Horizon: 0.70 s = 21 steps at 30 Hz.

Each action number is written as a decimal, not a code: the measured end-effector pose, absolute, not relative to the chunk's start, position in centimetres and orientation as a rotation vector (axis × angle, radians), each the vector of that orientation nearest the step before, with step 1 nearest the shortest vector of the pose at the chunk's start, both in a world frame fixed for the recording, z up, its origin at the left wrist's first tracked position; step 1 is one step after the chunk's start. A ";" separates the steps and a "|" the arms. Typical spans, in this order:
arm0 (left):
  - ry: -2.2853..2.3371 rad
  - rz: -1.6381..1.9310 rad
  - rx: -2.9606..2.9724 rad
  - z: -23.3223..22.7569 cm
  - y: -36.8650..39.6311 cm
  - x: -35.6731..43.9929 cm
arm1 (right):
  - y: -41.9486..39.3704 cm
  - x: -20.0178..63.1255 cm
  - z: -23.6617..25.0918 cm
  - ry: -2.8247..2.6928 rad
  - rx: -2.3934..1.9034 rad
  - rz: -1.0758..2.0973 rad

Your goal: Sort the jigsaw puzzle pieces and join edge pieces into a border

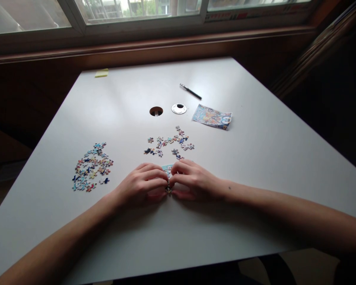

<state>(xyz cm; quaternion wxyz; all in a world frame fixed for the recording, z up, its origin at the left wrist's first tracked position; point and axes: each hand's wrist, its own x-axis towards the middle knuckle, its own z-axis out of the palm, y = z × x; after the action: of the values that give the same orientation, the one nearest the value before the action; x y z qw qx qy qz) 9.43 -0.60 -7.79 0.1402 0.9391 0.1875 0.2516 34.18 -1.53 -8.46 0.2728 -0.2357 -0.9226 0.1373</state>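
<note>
I judge the joined piece point(167, 170) thin, light card, stiff enough but apt to part at its tabs, so I'd grip it at the edges. It lies on the worktop point(255, 158), near centre, between my hands. My left hand point(144, 182) and right hand point(192, 180) meet fingertip to fingertip, pinching its near edge. Loose pieces point(91, 166) lie well left.

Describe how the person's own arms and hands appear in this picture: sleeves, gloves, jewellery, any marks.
Both forearms are bare as far as the picture's edge, with no sleeves in view. The left hand and right hand wear no gloves, and no rings, watch or bracelets show on fingers or wrists. A few small dark spots mark the right forearm near the wrist. The dim light leaves fingernail details too unclear to tell.
</note>
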 end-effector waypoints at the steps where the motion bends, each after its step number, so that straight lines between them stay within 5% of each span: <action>1: 0.542 0.726 2.712 -7.8 -0.6 9.4 | -1.5 34.2 -8.5 -2.487 -0.631 0.370; 21: 0.538 0.720 2.722 -8.1 -0.6 9.4 | -1.5 34.2 -8.2 -2.541 -0.571 0.292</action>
<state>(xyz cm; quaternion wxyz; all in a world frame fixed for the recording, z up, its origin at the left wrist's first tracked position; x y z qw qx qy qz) 9.41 -0.55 -8.09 0.1373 0.9406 0.1859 0.2488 34.19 -1.49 -8.22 0.2576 -0.2106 -0.9369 0.1075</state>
